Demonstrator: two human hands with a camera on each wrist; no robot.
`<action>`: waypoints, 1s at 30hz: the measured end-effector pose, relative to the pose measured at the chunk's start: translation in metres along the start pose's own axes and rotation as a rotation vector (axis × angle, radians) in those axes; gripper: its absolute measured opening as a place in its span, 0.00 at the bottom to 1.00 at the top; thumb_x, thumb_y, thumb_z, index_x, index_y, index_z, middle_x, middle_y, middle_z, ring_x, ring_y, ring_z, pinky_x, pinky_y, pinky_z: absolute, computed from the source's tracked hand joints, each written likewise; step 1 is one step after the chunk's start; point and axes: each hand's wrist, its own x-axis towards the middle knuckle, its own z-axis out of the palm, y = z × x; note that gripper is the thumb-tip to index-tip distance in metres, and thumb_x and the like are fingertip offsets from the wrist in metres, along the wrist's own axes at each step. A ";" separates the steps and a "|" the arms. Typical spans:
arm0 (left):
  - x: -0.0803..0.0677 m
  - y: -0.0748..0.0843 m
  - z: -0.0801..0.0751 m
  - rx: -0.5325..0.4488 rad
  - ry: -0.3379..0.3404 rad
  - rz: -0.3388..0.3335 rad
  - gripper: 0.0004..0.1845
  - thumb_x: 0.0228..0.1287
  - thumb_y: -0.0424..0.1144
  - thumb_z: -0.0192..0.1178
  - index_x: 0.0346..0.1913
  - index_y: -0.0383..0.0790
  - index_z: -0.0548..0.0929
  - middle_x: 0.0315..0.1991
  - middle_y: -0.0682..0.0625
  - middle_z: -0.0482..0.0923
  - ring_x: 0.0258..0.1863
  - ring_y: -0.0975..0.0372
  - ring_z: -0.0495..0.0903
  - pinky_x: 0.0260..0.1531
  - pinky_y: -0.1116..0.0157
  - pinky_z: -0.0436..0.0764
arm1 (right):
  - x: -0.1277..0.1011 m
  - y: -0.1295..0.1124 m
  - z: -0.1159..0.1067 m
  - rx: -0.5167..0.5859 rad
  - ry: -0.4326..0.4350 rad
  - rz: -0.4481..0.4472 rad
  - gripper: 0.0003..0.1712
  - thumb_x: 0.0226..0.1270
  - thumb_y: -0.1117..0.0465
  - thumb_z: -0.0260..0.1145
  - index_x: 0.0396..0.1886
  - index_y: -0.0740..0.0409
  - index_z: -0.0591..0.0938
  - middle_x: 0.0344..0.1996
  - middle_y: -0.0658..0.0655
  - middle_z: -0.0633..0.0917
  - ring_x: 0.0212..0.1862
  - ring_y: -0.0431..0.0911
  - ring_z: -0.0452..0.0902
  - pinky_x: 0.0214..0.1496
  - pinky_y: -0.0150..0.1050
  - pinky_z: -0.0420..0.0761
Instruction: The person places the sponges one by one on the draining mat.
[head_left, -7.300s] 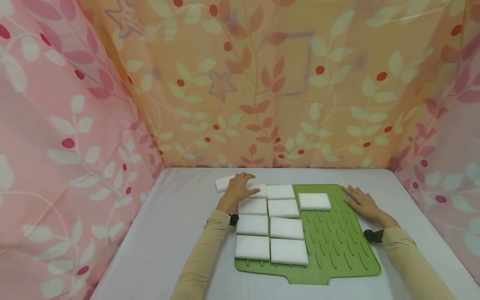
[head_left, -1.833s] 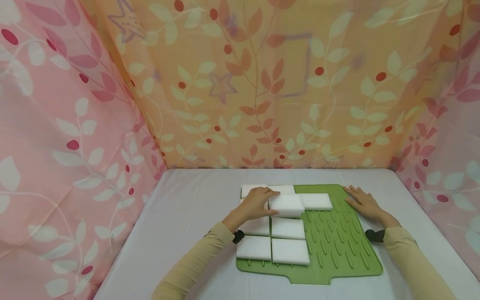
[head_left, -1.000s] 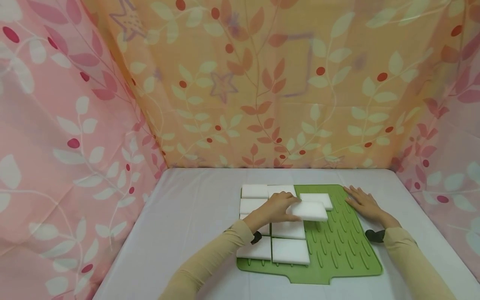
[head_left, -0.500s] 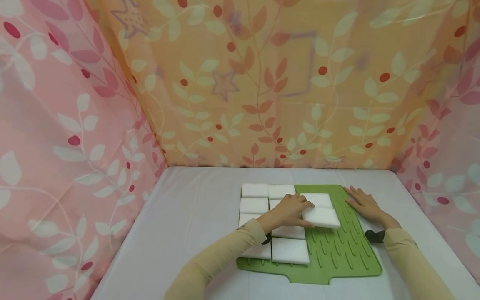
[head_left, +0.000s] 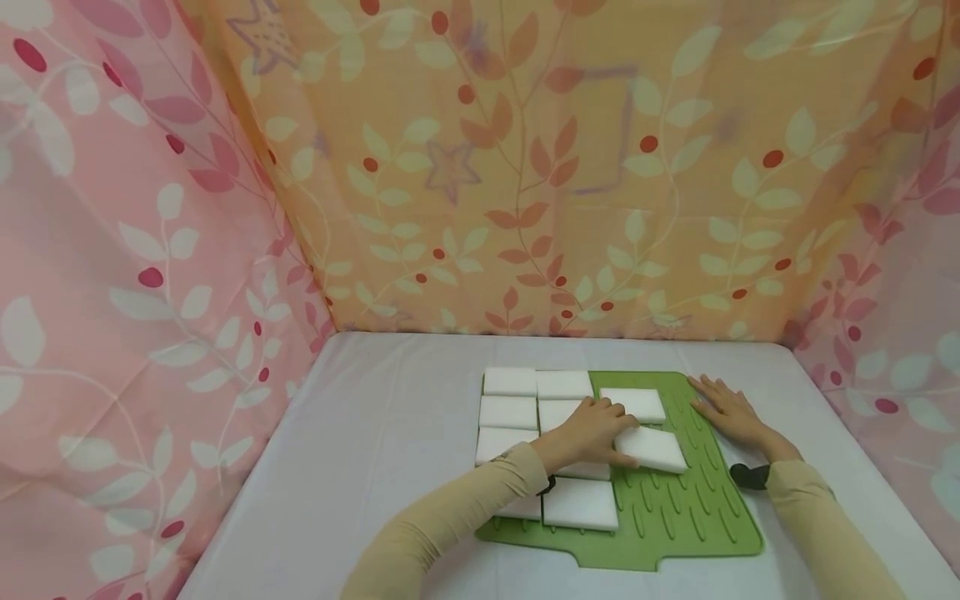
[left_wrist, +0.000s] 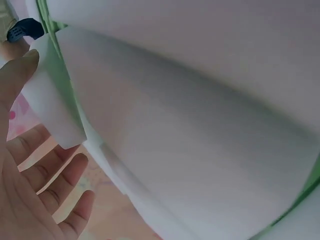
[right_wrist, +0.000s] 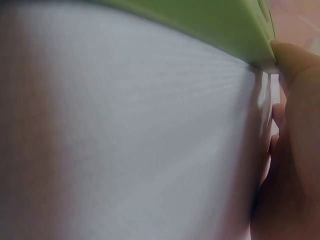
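Observation:
In the head view my left hand (head_left: 588, 433) pinches a white sponge block (head_left: 654, 450) by its left side, thumb nearer me and fingers on the far side. The block is slightly turned, close over the ridged green mat (head_left: 705, 525), just nearer me than a lone white sponge (head_left: 633, 404). The left wrist view shows the held sponge (left_wrist: 52, 95) beside the thumb, with neighbouring sponges filling the rest. My right hand (head_left: 735, 417) rests at the mat's far right edge, fingers extended; in the right wrist view its thumb (right_wrist: 292, 57) touches the mat's rim (right_wrist: 200, 22).
Two columns of white sponges (head_left: 510, 412) cover the mat's left half, partly hidden by my left hand and sleeve. The mat has a short tab (head_left: 618, 562) at its near edge. It lies on a white-covered table (head_left: 360, 433) with patterned curtains (head_left: 517, 167) on three sides.
A loose sponge at the far left is gone from there. My left hand has carried a sponge rightward across the mat, then toward me, beside the lone one. The right hand stays put.

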 end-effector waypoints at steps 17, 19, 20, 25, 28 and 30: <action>-0.003 0.007 0.003 0.009 -0.075 -0.044 0.39 0.49 0.75 0.50 0.64 0.64 0.65 0.52 0.63 0.70 0.48 0.68 0.67 0.44 0.68 0.65 | 0.002 0.009 0.002 -0.011 -0.022 0.016 0.36 0.73 0.46 0.47 0.73 0.57 0.51 0.69 0.74 0.48 0.68 0.73 0.34 0.61 0.71 0.31; -0.003 0.007 0.004 0.001 -0.070 -0.041 0.39 0.49 0.75 0.50 0.64 0.64 0.66 0.52 0.62 0.70 0.49 0.67 0.67 0.45 0.67 0.65 | 0.002 0.007 0.001 -0.010 -0.026 0.017 0.36 0.73 0.47 0.47 0.73 0.58 0.51 0.69 0.74 0.48 0.68 0.73 0.34 0.61 0.70 0.31; -0.003 0.006 0.004 -0.001 -0.066 -0.041 0.39 0.49 0.75 0.50 0.64 0.64 0.66 0.52 0.62 0.70 0.49 0.67 0.67 0.46 0.67 0.66 | 0.002 0.006 0.000 -0.010 -0.027 0.017 0.36 0.73 0.47 0.47 0.73 0.58 0.52 0.69 0.74 0.48 0.68 0.73 0.34 0.61 0.71 0.31; -0.003 -0.001 0.005 -0.014 -0.042 -0.042 0.38 0.50 0.75 0.47 0.64 0.64 0.66 0.53 0.62 0.70 0.50 0.66 0.68 0.49 0.64 0.68 | 0.001 0.001 -0.002 -0.017 -0.024 0.019 0.35 0.73 0.47 0.48 0.72 0.59 0.53 0.68 0.75 0.49 0.68 0.73 0.36 0.61 0.71 0.33; -0.003 -0.006 0.004 -0.021 -0.027 -0.051 0.37 0.51 0.75 0.46 0.63 0.65 0.66 0.52 0.62 0.70 0.50 0.66 0.69 0.50 0.63 0.69 | 0.000 -0.001 -0.002 -0.021 -0.016 0.012 0.35 0.72 0.48 0.48 0.72 0.60 0.54 0.68 0.75 0.50 0.67 0.74 0.37 0.61 0.71 0.34; -0.005 -0.009 0.004 -0.026 -0.020 -0.062 0.36 0.51 0.76 0.45 0.63 0.66 0.66 0.52 0.62 0.70 0.50 0.66 0.69 0.51 0.63 0.70 | 0.000 -0.003 -0.002 -0.028 -0.010 0.004 0.35 0.72 0.49 0.49 0.71 0.61 0.54 0.68 0.75 0.51 0.67 0.74 0.38 0.60 0.71 0.35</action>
